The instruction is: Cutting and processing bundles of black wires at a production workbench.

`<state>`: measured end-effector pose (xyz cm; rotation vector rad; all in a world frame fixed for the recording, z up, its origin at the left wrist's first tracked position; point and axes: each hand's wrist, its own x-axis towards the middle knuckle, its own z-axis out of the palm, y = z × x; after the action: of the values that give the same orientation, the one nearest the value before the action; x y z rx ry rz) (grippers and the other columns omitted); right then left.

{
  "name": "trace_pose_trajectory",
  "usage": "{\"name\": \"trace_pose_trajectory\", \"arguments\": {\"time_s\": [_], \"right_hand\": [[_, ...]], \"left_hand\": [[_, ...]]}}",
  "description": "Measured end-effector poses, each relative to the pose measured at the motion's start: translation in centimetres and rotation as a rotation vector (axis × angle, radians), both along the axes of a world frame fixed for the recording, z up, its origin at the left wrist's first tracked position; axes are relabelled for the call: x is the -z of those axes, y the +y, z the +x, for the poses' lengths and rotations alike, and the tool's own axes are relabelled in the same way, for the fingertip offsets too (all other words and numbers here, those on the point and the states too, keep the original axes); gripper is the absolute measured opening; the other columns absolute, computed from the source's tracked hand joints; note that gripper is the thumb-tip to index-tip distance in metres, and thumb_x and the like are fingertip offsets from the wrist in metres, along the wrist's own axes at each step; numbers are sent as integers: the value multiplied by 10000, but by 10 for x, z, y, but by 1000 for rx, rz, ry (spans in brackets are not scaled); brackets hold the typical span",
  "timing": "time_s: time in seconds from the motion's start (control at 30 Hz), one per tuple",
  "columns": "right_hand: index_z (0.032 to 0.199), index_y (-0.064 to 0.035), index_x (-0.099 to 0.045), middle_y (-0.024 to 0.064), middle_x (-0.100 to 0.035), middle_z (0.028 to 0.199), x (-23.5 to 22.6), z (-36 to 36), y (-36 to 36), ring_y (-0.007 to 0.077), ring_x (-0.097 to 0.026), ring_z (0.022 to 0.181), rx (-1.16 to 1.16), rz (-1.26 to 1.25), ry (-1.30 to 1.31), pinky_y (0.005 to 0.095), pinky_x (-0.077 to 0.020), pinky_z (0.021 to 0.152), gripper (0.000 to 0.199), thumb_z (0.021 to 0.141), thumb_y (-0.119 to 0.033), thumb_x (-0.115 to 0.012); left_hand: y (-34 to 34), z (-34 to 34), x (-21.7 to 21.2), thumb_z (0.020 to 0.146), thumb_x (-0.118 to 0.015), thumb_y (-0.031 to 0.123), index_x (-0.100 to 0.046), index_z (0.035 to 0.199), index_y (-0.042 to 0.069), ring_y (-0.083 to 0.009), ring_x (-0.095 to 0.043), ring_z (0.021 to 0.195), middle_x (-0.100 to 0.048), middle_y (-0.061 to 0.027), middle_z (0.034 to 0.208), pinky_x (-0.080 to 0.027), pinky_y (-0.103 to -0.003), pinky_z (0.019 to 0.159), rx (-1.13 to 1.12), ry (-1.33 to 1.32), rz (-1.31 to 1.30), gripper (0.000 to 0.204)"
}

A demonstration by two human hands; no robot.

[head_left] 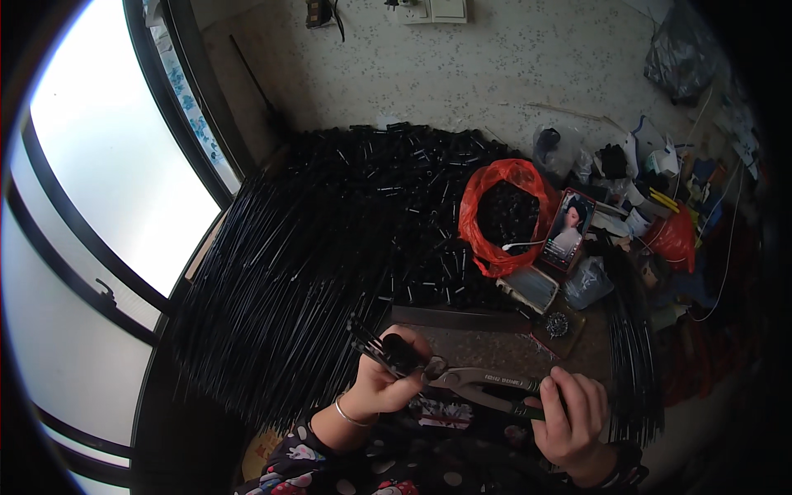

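My left hand is closed round a black rounded part with thin dark strips beside it; its exact kind I cannot make out. In my right hand are the dark-green handles of a pair of metal pliers. Their jaws reach left to my left fingertips, by the black part. Whether the jaws bite on anything is hidden there. Left of my hands lies a wide, dense bundle of long thin black rods.
Small black tube-like pieces are heaped at the back. An orange-red plastic bag holds small dark parts. Beside it a phone leans, its screen lit. More black rods lie at right, near clutter; a window stands left.
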<state>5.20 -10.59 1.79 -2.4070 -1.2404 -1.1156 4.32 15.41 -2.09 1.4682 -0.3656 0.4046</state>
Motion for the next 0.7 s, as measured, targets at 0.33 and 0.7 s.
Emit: {"name": "trace_pose_trajectory", "arguments": {"time_s": [0.33, 0.7], "right_hand": [[1104, 62, -533, 138, -621, 805, 25, -8, 6, 193, -621, 665, -416, 230, 1407, 271, -507, 630, 376, 771, -72, -646], [1160, -2, -458, 132, -565, 954, 25, 3, 11, 294, -591, 786, -55, 120, 346, 388, -480, 675, 607, 598, -93, -668]], "left_hand": [[-3, -4, -16, 433, -892, 355, -537, 928, 20, -61, -468, 667, -514, 8, 781, -360, -195, 570, 253, 239, -264, 695], [-3, 1, -23, 462, -894, 313, -540, 880, 42, -55, -511, 717, -552, 16, 764, -419, -196, 648, -90, 102, 34, 612]]}}
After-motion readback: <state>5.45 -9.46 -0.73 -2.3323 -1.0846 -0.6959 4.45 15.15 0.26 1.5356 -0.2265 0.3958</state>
